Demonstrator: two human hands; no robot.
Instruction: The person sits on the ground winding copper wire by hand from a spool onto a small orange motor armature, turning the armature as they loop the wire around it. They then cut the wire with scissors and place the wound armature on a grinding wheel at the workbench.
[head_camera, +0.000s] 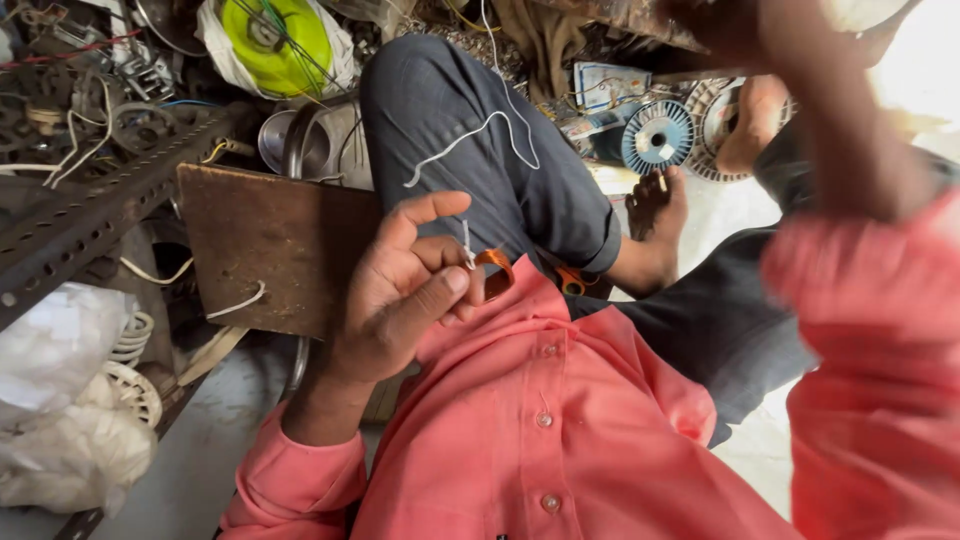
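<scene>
Right,
- coil (494, 268): small copper-coloured loop, sits at the person's lap just above the hem of the pink shirt (560, 420), touching the left hand's fingertips.
- string (468, 246): white, a short end sticks up from between thumb and fingers right beside the coil; a longer white length runs up over the dark trouser knee (450, 110) toward the top of the frame.
- left hand (410, 285): thumb pressed against the curled fingers, pinching the string end at the coil; index finger stretched out and up, free.
- right hand (740, 30): raised high at top right, blurred and partly cut off by the frame edge. Can't tell whether it's clenched or what it holds. Forearm below it in a pink sleeve, also blurred.
- person sits with the knee bent up; bare foot (655, 215) rests on the floor right of the coil.
- brown board (265, 240): flat, rusty-looking, just left of the left hand, with a white scrap of string on its lower edge.
- perforated metal angle bar (90, 215) runs diagonally left of the board.
- blue spool (657, 135) lies on the floor beyond the foot.
- green disc (275, 40) in a plastic bag, top left, among wire clutter.
- white bags (60, 400), bottom left.
</scene>
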